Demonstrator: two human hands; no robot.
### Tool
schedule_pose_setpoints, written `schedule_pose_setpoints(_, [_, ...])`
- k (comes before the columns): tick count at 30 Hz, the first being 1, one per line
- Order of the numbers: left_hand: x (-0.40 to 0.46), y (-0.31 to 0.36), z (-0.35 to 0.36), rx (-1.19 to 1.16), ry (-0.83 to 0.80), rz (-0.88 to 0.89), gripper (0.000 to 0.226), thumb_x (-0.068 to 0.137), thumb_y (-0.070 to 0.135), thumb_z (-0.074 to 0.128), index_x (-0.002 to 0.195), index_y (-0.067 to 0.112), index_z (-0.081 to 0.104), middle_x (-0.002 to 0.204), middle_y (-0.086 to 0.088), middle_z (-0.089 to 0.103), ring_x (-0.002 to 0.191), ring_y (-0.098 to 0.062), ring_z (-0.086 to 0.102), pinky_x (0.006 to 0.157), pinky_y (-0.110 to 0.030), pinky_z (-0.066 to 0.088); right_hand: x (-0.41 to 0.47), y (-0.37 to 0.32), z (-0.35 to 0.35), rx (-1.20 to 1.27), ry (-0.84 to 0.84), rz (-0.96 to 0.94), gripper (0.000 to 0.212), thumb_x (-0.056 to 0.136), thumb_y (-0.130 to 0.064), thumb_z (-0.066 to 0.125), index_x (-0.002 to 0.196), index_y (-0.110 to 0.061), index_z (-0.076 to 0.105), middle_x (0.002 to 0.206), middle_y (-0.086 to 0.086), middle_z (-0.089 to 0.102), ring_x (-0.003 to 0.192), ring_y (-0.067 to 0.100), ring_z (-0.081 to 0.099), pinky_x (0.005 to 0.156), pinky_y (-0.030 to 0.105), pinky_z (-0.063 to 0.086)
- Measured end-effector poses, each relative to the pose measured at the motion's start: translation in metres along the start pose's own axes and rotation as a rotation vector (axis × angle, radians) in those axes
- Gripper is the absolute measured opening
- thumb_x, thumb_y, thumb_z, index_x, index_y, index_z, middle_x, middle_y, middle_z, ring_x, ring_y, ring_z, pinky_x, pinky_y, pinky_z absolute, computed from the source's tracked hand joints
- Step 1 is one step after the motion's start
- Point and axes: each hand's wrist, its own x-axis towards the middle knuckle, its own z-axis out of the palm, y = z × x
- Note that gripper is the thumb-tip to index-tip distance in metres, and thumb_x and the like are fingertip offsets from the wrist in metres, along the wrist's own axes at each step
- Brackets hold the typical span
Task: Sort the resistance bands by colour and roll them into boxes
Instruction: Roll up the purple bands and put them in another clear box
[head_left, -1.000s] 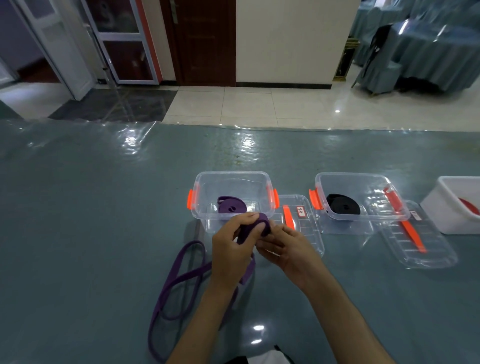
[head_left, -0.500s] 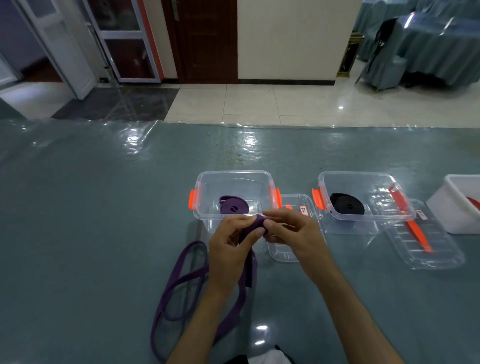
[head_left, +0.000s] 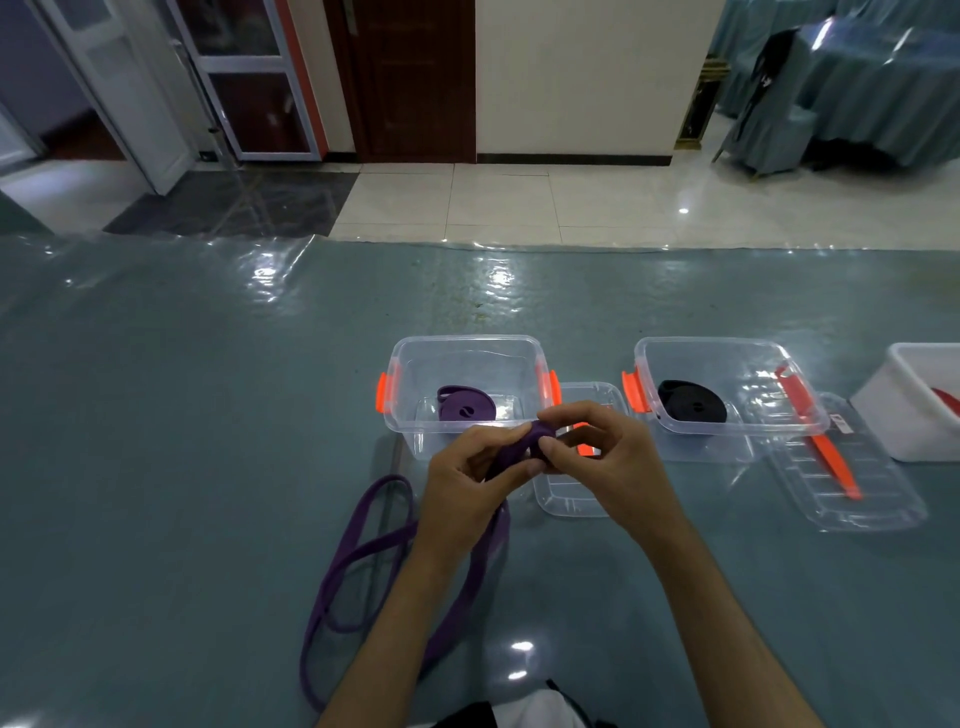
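Observation:
A purple resistance band (head_left: 363, 551) trails in long loops over the blue-green table toward me. Its upper end is wound into a small roll between my hands. My left hand (head_left: 467, 478) grips the roll from the left and my right hand (head_left: 597, 457) pinches it from the right, just in front of a clear box (head_left: 405, 395) with orange latches. Inside that box lies a rolled purple band (head_left: 465, 408). A second clear box (head_left: 727, 431) to the right holds a rolled black band (head_left: 691, 408).
A clear lid (head_left: 566, 499) lies under my right hand and another clear lid (head_left: 852, 478) with an orange strip lies right of the second box. A white tub (head_left: 904, 410) holding something red stands at the far right edge. The table's far edge meets a tiled floor.
My right hand has shifted its fingers round the roll, turning it, while my left hand keeps hold. The loose loops lie much as before.

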Motion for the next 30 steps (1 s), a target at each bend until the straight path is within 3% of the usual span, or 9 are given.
schedule_pose_setpoints(4, [0.0, 0.001, 0.003, -0.018, 0.008, -0.002, 0.034, 0.091, 0.01, 0.079, 0.125, 0.004, 0.074, 0.118, -0.004, 0.079, 0.114, -0.025, 0.075, 0.101, -0.035, 0.06, 0.0, 0.0, 0.001, 0.058, 0.05, -0.01, 0.021, 0.09, -0.003, 0.08, 0.109, -0.009, 0.075, 0.102, 0.004, 0.078, 0.087, 0.027, 0.077, 0.079, 0.048, 0.066])
schedule_pose_setpoints(8, [-0.004, 0.004, 0.004, -0.058, 0.153, 0.002, 0.025, 0.091, 0.019, 0.083, 0.114, 0.022, 0.074, 0.111, -0.004, 0.079, 0.107, -0.026, 0.077, 0.093, -0.032, 0.062, -0.002, -0.001, 0.009, 0.201, 0.017, 0.045, 0.023, 0.086, -0.018, 0.082, 0.103, -0.008, 0.07, 0.103, 0.01, 0.079, 0.092, 0.03, 0.079, 0.079, 0.042, 0.066])
schedule_pose_setpoints(10, [-0.006, 0.003, 0.005, -0.043, 0.213, 0.01, 0.022, 0.089, 0.026, 0.084, 0.108, 0.029, 0.073, 0.108, -0.003, 0.079, 0.105, -0.027, 0.077, 0.091, -0.033, 0.063, -0.001, -0.003, 0.012, 0.159, 0.026, 0.06, 0.025, 0.085, -0.02, 0.087, 0.098, -0.01, 0.069, 0.101, 0.007, 0.079, 0.093, 0.026, 0.079, 0.077, 0.041, 0.065])
schedule_pose_setpoints(12, [-0.008, 0.001, 0.005, -0.026, 0.248, 0.041, 0.021, 0.09, 0.02, 0.084, 0.107, 0.029, 0.075, 0.108, -0.002, 0.078, 0.106, -0.028, 0.077, 0.092, -0.035, 0.063, 0.001, -0.004, 0.013, 0.089, 0.042, 0.052, 0.026, 0.08, -0.024, 0.089, 0.095, -0.012, 0.07, 0.097, 0.005, 0.08, 0.091, 0.024, 0.078, 0.078, 0.043, 0.064])
schedule_pose_setpoints(17, [-0.012, 0.004, 0.016, -0.068, 0.297, 0.118, 0.023, 0.093, 0.01, 0.079, 0.105, 0.029, 0.076, 0.108, 0.0, 0.078, 0.104, -0.021, 0.076, 0.091, -0.025, 0.06, 0.001, -0.006, 0.017, 0.282, 0.053, 0.025, 0.023, 0.085, -0.006, 0.084, 0.107, -0.012, 0.077, 0.102, 0.01, 0.081, 0.093, 0.026, 0.079, 0.081, 0.031, 0.063])
schedule_pose_setpoints(20, [-0.012, 0.005, 0.016, -0.063, 0.328, 0.104, 0.016, 0.095, 0.016, 0.078, 0.107, 0.027, 0.077, 0.106, -0.002, 0.079, 0.103, -0.022, 0.076, 0.091, -0.024, 0.059, -0.005, -0.004, 0.027, 0.393, 0.071, 0.089, 0.025, 0.086, -0.009, 0.082, 0.108, -0.003, 0.074, 0.105, 0.017, 0.079, 0.098, 0.031, 0.078, 0.089, 0.042, 0.064])
schedule_pose_setpoints(24, [-0.012, 0.01, 0.016, 0.015, 0.401, 0.102, 0.018, 0.092, 0.031, 0.08, 0.109, 0.032, 0.072, 0.106, 0.007, 0.077, 0.104, -0.023, 0.075, 0.089, -0.026, 0.061, -0.007, -0.005, 0.028, 0.248, 0.088, 0.103, 0.037, 0.076, -0.02, 0.086, 0.101, 0.003, 0.072, 0.103, 0.018, 0.078, 0.1, 0.033, 0.077, 0.096, 0.053, 0.06])
schedule_pose_setpoints(27, [-0.012, 0.011, 0.019, 0.043, 0.426, 0.078, 0.019, 0.09, 0.027, 0.082, 0.103, 0.029, 0.069, 0.101, 0.008, 0.075, 0.098, -0.021, 0.074, 0.086, -0.028, 0.062, -0.005, -0.008, 0.025, 0.284, 0.1, 0.089, 0.037, 0.073, -0.013, 0.087, 0.099, 0.006, 0.07, 0.1, 0.02, 0.079, 0.097, 0.034, 0.078, 0.092, 0.047, 0.063])
schedule_pose_setpoints(30, [-0.013, 0.008, 0.021, 0.036, 0.398, 0.093, 0.016, 0.09, 0.015, 0.08, 0.1, 0.022, 0.07, 0.102, 0.009, 0.076, 0.099, -0.018, 0.075, 0.088, -0.03, 0.062, -0.006, -0.007, 0.028, 0.309, 0.141, 0.058, 0.029, 0.079, -0.004, 0.085, 0.105, -0.004, 0.073, 0.101, 0.013, 0.081, 0.096, 0.029, 0.079, 0.084, 0.031, 0.063])
